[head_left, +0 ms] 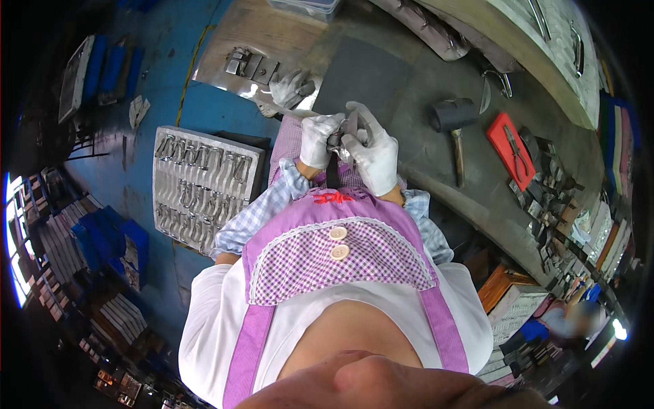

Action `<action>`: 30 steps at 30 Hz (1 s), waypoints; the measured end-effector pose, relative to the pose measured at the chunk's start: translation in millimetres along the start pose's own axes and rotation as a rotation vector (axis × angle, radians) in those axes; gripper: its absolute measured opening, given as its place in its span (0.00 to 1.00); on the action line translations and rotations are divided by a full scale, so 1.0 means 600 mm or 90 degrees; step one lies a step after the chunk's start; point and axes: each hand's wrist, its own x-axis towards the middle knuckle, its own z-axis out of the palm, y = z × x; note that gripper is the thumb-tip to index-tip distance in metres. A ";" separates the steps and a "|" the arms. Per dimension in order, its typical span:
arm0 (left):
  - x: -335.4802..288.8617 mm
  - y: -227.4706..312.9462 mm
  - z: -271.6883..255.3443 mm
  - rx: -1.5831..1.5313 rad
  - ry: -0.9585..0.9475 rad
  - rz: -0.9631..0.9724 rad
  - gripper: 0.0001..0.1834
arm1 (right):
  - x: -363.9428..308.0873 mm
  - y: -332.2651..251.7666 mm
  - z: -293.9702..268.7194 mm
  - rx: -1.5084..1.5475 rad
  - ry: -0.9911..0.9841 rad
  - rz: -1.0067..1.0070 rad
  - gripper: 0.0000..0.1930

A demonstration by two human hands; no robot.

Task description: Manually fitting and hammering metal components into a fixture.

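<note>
Just in front of my apron, both of my white-gloved hands meet around a small shiny metal part [345, 144]. My left hand [316, 139] is closed on its left side, fingers curled. My right hand [375, 155] grips it from the right, with thumb and index finger bent around it. A dark grey, narrow flat piece [351, 125] stands up between the hands; whether it belongs to the metal part I cannot tell. Fingers hide much of what is held. Beyond my left hand, a crumpled grey-white glove [291, 88] lies on the table's edge.
A white foam tray [208, 194] of several curved metal fittings stands at left. On the bench are a metal block fixture [252, 66], a dark mat [364, 76], a black-headed mallet [452, 116], and pliers [515, 153] on a red tray [503, 129]. Another foam tray [555, 31] sits far right.
</note>
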 end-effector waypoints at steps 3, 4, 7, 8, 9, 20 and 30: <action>0.002 0.004 -0.004 -0.186 0.049 -0.159 0.12 | 0.016 0.022 0.002 0.094 -0.001 0.024 0.24; 0.012 0.002 -0.008 -0.149 0.020 -0.206 0.13 | 0.035 0.036 -0.010 0.137 -0.023 0.056 0.23; 0.030 0.010 -0.019 -0.212 -0.037 -0.411 0.17 | 0.092 0.127 -0.068 -0.468 0.132 -0.087 0.27; 0.034 0.008 -0.025 -0.195 -0.087 -0.412 0.18 | 0.106 0.186 -0.104 -0.631 0.168 -0.214 0.29; 0.035 0.012 -0.039 -0.137 -0.124 -0.415 0.18 | 0.104 0.171 -0.131 -0.583 0.205 -0.240 0.28; 0.066 -0.029 0.014 -0.538 -0.304 -0.636 0.25 | 0.073 0.304 -0.372 -0.530 0.402 0.027 0.22; 0.026 -0.115 0.049 -0.475 -0.169 -0.804 0.28 | 0.074 -0.039 -0.122 -0.110 0.116 -0.326 0.10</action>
